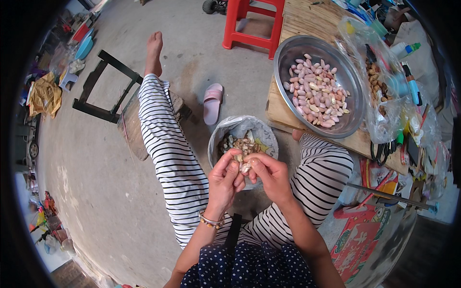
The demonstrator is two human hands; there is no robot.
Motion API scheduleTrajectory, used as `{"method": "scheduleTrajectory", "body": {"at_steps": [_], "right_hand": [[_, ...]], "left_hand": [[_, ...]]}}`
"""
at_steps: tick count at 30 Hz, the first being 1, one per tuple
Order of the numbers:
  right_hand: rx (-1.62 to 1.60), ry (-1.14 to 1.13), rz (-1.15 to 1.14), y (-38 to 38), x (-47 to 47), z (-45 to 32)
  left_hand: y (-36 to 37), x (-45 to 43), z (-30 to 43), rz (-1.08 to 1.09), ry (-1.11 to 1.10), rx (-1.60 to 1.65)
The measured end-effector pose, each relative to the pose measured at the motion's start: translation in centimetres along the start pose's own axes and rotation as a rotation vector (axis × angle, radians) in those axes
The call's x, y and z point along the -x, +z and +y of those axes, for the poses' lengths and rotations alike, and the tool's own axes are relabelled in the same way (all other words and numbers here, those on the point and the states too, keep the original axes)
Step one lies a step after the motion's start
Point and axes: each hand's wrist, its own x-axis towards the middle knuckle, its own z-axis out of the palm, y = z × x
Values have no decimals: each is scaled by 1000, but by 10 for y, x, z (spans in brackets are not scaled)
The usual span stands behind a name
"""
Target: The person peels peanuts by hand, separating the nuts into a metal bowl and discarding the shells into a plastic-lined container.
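Observation:
My left hand [227, 173] and my right hand [268, 173] meet in front of me, fingertips pinching a cracked peanut shell [245, 167] between them. Whether a kernel sits inside cannot be made out. Directly below is a bin lined with a pale plastic bag [272, 138], with broken peanut shells [248, 144] lying in it. To the right, a wide metal bowl [284, 84] on the wooden table holds many shelled pink peanuts [313, 88]. Past it, a clear plastic bag [387, 124] contains unshelled peanuts [376, 82].
A red plastic stool [252, 37] stands beside the wooden table [300, 18]. One pink slipper [213, 104] lies on the concrete floor ahead. My left leg rests across a low wooden chair [131, 126]. Cables, a utility knife [412, 84] and bags crowd the table's right side.

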Motion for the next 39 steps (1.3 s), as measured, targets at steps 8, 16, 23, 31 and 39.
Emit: {"method": "scheduleTrajectory", "body": {"at_steps": [8,16,23,31,39], "right_hand": [[-186,112,-44,-4,-5,-6],[-37,41,-37,-7,-1,-13],[385,-354,113,-6,-2,-4],[500,-404,114,-1,2,-13],[508,-599,182,-9,11,-65]], "left_hand": [[-4,-1,12,-43,-23,-50],[-6,-1,14,-76,-81,-114],[0,0,12,-60,-45,-64],[-2,-1,8,-66,19,-54],[-3,-2,12,-42,-11,-16]]}}
